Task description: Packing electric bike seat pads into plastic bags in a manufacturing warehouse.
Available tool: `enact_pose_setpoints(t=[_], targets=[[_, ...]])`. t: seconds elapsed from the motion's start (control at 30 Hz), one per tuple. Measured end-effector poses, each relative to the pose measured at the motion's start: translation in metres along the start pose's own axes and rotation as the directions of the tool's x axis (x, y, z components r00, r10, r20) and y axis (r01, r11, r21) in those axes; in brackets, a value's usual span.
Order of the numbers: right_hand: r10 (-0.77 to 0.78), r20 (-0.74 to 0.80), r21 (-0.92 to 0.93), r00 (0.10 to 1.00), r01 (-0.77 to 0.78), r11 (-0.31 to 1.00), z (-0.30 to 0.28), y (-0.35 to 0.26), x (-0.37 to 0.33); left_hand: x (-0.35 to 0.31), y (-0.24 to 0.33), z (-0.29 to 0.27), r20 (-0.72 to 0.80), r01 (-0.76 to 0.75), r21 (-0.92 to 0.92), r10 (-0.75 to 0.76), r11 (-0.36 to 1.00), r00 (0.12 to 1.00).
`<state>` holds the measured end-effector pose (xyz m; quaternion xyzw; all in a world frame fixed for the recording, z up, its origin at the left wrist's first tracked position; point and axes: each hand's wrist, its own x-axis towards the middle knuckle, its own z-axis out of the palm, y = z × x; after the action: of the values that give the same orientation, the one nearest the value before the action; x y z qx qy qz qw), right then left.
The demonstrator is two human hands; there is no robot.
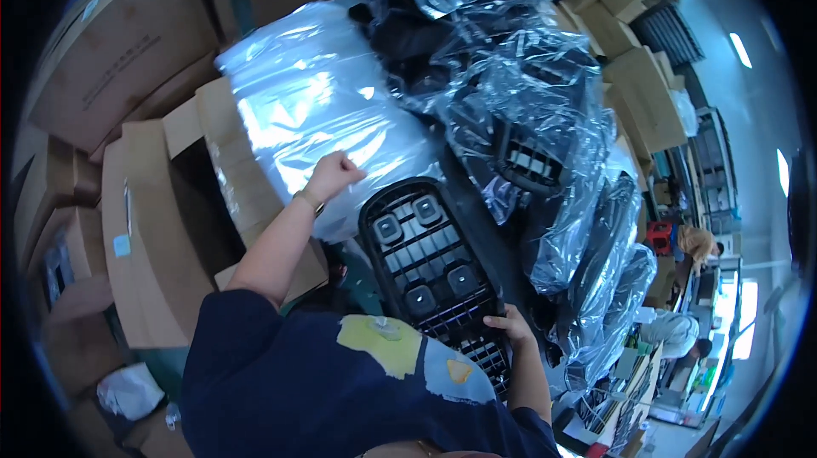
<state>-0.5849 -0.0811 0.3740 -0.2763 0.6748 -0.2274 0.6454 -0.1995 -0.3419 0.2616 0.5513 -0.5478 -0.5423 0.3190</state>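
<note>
A long black plastic panel [407,264] with a ribbed grid back and several square, rounded pads lies tilted in front of me. My right hand [513,328] grips its right edge near the lower end, the thumb on top. Beyond its upper left end lies a stack of clear plastic bags [298,92], shiny and flat. My left hand [334,177] is over the near part of this stack, fingers curled and pinched together at the film of a plastic bag [374,164]. How much film is between the fingertips is hard to see.
Black parts wrapped in clear film [519,75] are heaped at the far right of the stack. An open cardboard box [153,237] stands at my left, with larger cartons [128,41] behind. Two people [672,334] are at work far off to the right.
</note>
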Motion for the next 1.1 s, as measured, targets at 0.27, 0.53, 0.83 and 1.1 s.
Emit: enact_pose_setpoints(t=[0.27,0.53,0.83,1.1], targets=[[-0.001,-0.025,0.036,1.000,0.002,0.999,-0.007,0.019,0.006,-0.002,0.009,0.004,0.078,0.056,-0.234,-0.038,0.971,0.996],[-0.096,0.012,0.010,0.995,0.096,0.995,0.007,0.014,0.002,-0.018,0.008,0.004,-0.185,-0.257,0.179,0.289,0.950,0.939],[-0.440,-0.047,-0.166,0.897,0.427,0.889,0.030,-0.002,-0.039,-0.080,0.063,0.024,0.399,0.370,-0.577,-0.144,0.728,0.906],[-0.943,-0.078,-0.907,0.324,0.369,0.202,0.095,-0.019,-0.112,-0.048,0.053,0.043,0.400,0.397,-0.911,0.487,0.116,0.776]])
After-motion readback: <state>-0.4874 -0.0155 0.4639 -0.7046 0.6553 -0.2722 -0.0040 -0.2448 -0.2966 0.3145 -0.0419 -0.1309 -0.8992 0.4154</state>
